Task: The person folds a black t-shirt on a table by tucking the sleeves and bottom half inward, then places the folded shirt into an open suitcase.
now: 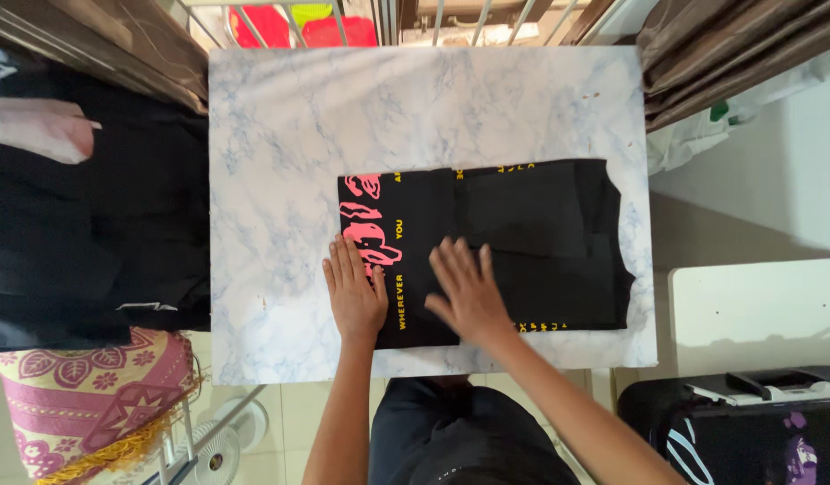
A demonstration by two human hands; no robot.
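Note:
A black T-shirt with pink graphics and yellow lettering lies folded into a long rectangle on a white marble-patterned table. My left hand rests flat on the shirt's left end, fingers together over the pink print. My right hand presses flat on the shirt's middle near its front edge, fingers spread. Neither hand grips the cloth.
A pile of black clothing lies to the left of the table, with a pink patterned cloth below it. Brown curtains hang at the back right. A white stool and a dark bag stand at the right. Metal bars run behind the table.

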